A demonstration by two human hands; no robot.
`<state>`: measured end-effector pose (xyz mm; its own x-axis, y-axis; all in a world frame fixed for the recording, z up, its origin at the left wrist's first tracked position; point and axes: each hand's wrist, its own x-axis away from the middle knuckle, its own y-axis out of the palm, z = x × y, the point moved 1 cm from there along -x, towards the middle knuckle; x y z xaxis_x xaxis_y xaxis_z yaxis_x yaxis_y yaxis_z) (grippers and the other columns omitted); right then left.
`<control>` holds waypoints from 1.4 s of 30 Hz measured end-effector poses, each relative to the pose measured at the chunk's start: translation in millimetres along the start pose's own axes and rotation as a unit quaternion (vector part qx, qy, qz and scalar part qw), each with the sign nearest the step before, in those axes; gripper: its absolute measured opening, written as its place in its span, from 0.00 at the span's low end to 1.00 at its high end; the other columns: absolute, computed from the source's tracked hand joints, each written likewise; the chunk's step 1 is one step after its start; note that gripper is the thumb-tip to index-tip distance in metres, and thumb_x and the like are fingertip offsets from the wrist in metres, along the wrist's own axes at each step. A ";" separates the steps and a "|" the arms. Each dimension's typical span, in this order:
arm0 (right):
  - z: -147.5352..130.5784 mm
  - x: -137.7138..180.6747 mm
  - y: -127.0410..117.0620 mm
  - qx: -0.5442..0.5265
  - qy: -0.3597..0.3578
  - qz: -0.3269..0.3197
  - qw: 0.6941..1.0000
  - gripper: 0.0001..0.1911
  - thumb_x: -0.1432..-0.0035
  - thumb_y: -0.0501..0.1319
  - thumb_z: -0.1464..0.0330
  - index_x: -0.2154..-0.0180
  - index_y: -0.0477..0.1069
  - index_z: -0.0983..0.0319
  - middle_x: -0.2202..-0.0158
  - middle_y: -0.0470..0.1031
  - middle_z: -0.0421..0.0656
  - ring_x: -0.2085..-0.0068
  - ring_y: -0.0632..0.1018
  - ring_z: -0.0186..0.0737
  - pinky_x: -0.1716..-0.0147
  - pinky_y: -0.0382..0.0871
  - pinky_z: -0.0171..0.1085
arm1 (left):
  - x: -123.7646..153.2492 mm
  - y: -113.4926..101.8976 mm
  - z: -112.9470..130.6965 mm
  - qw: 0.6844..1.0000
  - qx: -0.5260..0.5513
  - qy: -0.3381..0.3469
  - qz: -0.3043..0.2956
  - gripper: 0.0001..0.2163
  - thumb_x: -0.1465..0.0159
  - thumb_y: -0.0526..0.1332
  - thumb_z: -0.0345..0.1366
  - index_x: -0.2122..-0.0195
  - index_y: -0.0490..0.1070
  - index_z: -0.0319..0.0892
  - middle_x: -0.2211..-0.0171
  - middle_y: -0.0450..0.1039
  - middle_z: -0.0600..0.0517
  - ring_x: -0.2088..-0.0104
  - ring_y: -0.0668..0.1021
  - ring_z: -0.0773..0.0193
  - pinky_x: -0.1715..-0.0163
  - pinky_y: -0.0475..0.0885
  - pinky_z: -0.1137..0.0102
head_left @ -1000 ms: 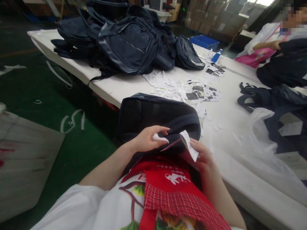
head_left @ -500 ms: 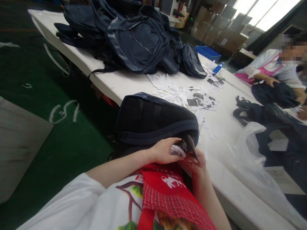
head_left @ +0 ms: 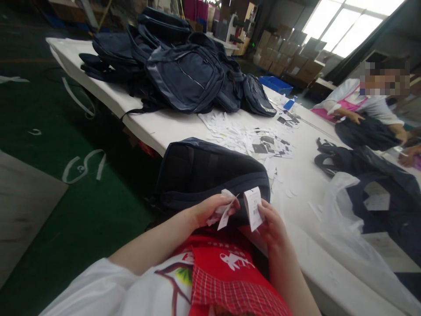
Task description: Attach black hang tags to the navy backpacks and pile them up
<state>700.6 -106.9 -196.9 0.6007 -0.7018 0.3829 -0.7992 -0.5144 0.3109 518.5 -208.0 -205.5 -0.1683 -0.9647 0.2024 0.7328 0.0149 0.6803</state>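
Note:
My left hand (head_left: 217,208) is closed on crumpled white paper tags (head_left: 226,210) with a thin strip among them. Between the thumb and fingers of my right hand (head_left: 271,219) is a white hang tag (head_left: 252,208) with small print and a barcode-like block. Just beyond both hands a dark navy backpack (head_left: 210,171) lies on its side at the table's near edge, its padded back and strap facing me. Where the hands overlap the bag, its lower part is hidden.
Several navy backpacks (head_left: 187,79) are heaped on the white table (head_left: 158,125). Loose tags and paper bits (head_left: 230,131) lie scattered beyond the near bag. A clear plastic bag (head_left: 342,202) lies at right. Across the table, a person (head_left: 358,105) handles a dark bag. A blue bin (head_left: 276,84) stands behind.
My hands have moved apart. The tag in my right hand now shows its white side rather than its black one, and white paper in my left hand shows more. The camera view has shifted slightly.

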 end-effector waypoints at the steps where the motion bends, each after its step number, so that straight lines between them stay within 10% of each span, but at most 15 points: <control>1: 0.0 0.2 -0.7 0.020 -0.008 0.004 1.000 0.19 0.53 0.70 0.62 0.59 0.75 0.60 0.65 0.80 0.45 0.70 0.79 0.41 0.70 0.74 0.37 | 0.4 -2.9 2.1 1.000 0.005 0.012 0.011 0.19 0.44 0.64 0.51 0.68 0.70 0.37 0.79 0.65 0.55 0.85 0.63 0.76 0.88 0.54 0.79; 8: -0.4 2.0 -2.0 0.216 -0.116 0.034 0.969 0.19 0.46 0.66 0.55 0.57 0.75 0.61 0.61 0.80 0.46 0.63 0.79 0.45 0.64 0.74 0.41 | 0.2 -6.1 4.0 0.990 0.000 0.052 0.127 0.20 0.50 0.70 0.51 0.72 0.69 0.38 0.83 0.64 0.58 0.86 0.63 0.77 0.88 0.54 0.80; 16: 14.1 11.1 18.0 0.440 -0.259 0.078 0.856 0.14 0.37 0.56 0.59 0.58 0.75 0.58 0.65 0.78 0.44 0.65 0.76 0.45 0.64 0.71 0.40 | -1.4 7.9 -11.4 0.953 -0.158 0.162 0.200 0.19 0.44 0.67 0.49 0.61 0.73 0.38 0.70 0.74 0.52 0.72 0.74 0.68 0.70 0.70 0.73; 28: 27.2 14.8 30.3 0.468 -0.318 -0.036 0.824 0.14 0.36 0.52 0.68 0.54 0.74 0.56 0.64 0.77 0.45 0.63 0.76 0.45 0.62 0.68 0.40 | 10.5 7.1 1.5 0.951 -0.116 0.156 0.239 0.21 0.50 0.71 0.46 0.68 0.59 0.44 0.85 0.62 0.65 0.89 0.62 0.76 0.89 0.55 0.80; 33: 28.4 14.7 34.6 0.477 -0.320 -0.039 0.818 0.13 0.36 0.53 0.69 0.56 0.74 0.56 0.66 0.76 0.45 0.64 0.75 0.44 0.63 0.67 0.40 | 13.7 6.9 6.0 0.950 -0.123 0.169 0.232 0.22 0.49 0.70 0.40 0.59 0.60 0.44 0.76 0.69 0.61 0.86 0.69 0.74 0.86 0.62 0.78; 42: 16.3 27.4 35.1 0.370 -0.231 -0.157 0.886 0.21 0.43 0.63 0.68 0.47 0.70 0.57 0.52 0.73 0.47 0.54 0.75 0.44 0.54 0.71 0.41 | 31.2 -6.1 20.5 0.958 -0.178 0.198 0.108 0.05 0.52 0.59 0.28 0.73 0.65 0.39 0.74 0.71 0.52 0.74 0.72 0.69 0.74 0.67 0.75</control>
<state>688.6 -152.2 -189.7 0.8595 -0.5061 -0.0717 -0.4925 -0.7822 -0.3816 495.3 -232.8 -188.9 0.2232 -0.9746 -0.0197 0.9126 0.2018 0.3556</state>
